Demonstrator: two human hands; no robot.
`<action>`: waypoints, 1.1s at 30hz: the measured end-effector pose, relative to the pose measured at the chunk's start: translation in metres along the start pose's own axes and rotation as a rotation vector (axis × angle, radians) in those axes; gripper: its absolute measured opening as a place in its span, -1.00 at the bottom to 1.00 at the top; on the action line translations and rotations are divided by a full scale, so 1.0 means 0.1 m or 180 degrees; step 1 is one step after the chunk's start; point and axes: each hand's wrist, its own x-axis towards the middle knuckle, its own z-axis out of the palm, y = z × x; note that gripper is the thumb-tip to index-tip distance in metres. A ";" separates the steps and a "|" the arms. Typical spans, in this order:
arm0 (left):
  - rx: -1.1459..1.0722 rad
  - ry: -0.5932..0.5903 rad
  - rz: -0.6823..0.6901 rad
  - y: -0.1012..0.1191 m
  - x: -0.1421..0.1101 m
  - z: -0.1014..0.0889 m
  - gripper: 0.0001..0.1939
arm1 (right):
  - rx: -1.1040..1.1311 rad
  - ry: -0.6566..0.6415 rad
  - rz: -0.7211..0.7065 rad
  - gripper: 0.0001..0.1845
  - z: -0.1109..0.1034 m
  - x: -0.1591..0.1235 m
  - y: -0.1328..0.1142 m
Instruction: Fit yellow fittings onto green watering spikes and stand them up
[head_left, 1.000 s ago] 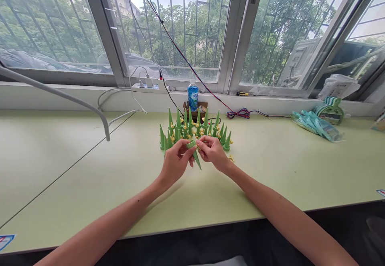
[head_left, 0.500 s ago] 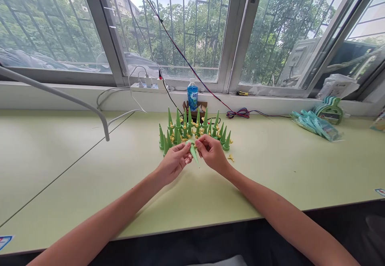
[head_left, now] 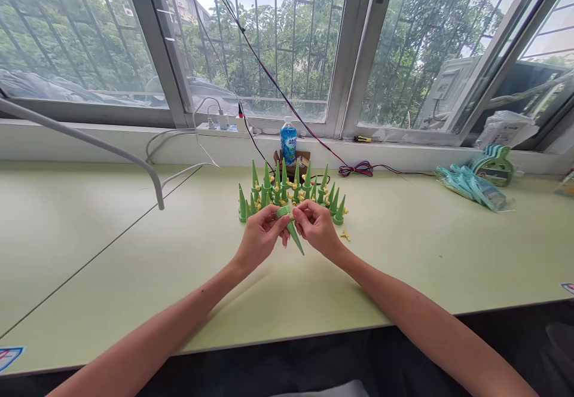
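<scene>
My left hand (head_left: 260,237) and my right hand (head_left: 317,227) meet above the pale green table (head_left: 403,253), both closed on one green cone-shaped spike (head_left: 293,237). Its wide round end is up between my fingertips and its tip slants down toward me and to the right. Just behind my hands stands a cluster of several upright green spikes (head_left: 291,197) with small yellow parts among them. One loose yellow piece (head_left: 345,235) lies on the table to the right of my right hand.
A water bottle (head_left: 288,141) and a small brown box (head_left: 305,159) stand behind the cluster at the windowsill. Red and black wires (head_left: 356,170) run along the sill. Teal packets (head_left: 473,186) lie at far right. A grey curved tube (head_left: 89,143) crosses the left side.
The spike was turned in my fingers and sits a little lower now, its tip pointing more to the right. Both hands stayed in about the same place.
</scene>
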 end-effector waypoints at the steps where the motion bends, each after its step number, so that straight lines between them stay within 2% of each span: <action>1: 0.0051 0.0005 0.0043 0.00 0.00 0.00 -0.73 | 0.0027 -0.0001 0.0019 -0.70 0.00 0.00 0.00; 14: 0.0120 0.0021 -0.0154 -0.05 0.01 0.02 -0.68 | -0.0227 0.0105 0.0002 -0.66 -0.04 0.04 0.03; 20: 0.1000 0.0171 0.0036 -0.03 -0.01 0.00 -0.73 | -0.0547 0.0322 0.0208 -0.59 -0.10 0.08 0.09; 25: 0.1767 -0.0047 0.0365 -0.06 -0.02 -0.01 -0.77 | -0.1039 0.0377 0.0334 -0.53 -0.12 0.10 0.14; 33: 0.2272 -0.0164 0.0571 -0.14 0.01 -0.03 -0.86 | -0.1591 0.0233 0.0429 -0.48 -0.10 0.09 0.12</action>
